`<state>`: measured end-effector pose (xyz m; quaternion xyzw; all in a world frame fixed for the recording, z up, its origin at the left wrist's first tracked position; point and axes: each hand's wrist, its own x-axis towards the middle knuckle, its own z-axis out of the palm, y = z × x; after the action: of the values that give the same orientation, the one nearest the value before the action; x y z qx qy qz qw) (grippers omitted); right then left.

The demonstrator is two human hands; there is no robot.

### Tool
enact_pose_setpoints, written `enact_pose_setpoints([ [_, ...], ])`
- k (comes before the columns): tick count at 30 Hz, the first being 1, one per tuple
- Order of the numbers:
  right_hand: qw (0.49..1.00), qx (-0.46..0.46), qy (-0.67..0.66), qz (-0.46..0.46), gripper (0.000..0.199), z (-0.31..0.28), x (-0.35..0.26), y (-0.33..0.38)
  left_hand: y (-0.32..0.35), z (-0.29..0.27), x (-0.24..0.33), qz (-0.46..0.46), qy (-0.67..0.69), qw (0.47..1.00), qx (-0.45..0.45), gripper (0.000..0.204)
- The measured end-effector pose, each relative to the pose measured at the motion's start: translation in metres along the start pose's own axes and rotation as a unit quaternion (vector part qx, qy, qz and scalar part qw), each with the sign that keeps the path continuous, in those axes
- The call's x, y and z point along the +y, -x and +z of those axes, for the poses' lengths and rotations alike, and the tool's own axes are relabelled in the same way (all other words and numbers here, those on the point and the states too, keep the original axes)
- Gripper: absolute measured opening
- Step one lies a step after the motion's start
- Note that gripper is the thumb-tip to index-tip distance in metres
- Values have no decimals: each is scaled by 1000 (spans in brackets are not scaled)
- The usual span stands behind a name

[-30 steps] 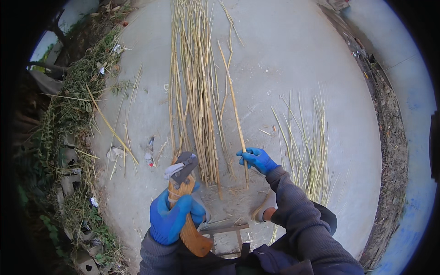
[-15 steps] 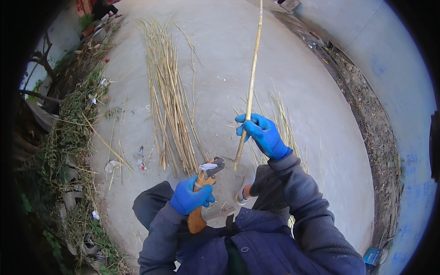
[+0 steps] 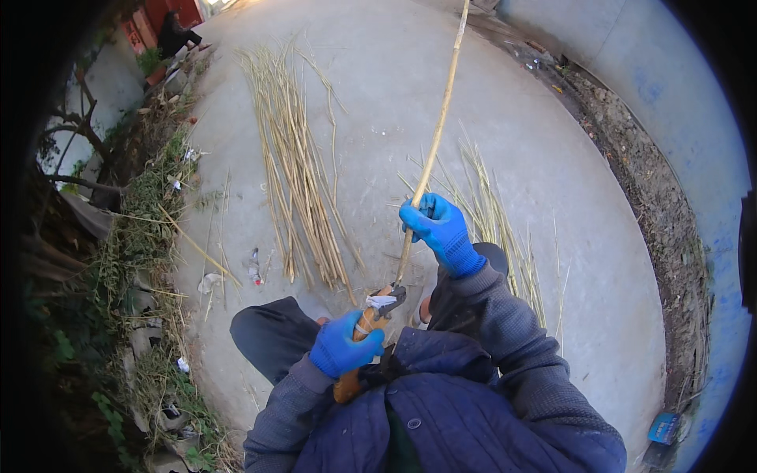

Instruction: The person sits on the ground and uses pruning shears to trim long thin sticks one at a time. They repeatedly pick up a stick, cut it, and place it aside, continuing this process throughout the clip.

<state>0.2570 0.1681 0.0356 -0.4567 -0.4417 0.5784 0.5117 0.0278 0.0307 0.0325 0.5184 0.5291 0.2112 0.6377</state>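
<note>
Clearly, the blue-gloved left hand [image 3: 347, 344], lower centre of the frame, wraps its grip around a wood-handled tool with a dark metal head [image 3: 369, 322]; mid-frame, the blue-gloved right hand's grip [image 3: 441, 230] pinches a long tan cane [image 3: 441, 118] (slanting to the top edge).

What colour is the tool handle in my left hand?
The handle is orange-brown; head view shows it.

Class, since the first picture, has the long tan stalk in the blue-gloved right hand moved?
Yes: the long tan stalk has swung its upper part rightward, away from the loose pile of tan stalks on the grey ground.
</note>
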Motion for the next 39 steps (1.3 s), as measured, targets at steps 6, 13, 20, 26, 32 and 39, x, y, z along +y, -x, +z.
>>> enact_pose_setpoints([
  [6,1000,14,22,3,26,3,22,5,-5,8,-16,39,-91,995,31,31],
  [13,987,56,149,6,30,16,43,27,-9,5,-20,56,-137,988,38,30],
  [20,989,37,132,58,29,10,36,41,1,6,-11,111,-274,953,71,28],
  [26,993,12,104,57,25,10,33,46,2,5,-14,71,-123,990,21,38],
  [32,989,38,133,53,25,11,40,56,-2,-2,-11,2,-60,997,-46,36],
  [39,992,-71,29,104,28,-6,25,50,2,-6,-11,-41,42,991,-118,29],
])
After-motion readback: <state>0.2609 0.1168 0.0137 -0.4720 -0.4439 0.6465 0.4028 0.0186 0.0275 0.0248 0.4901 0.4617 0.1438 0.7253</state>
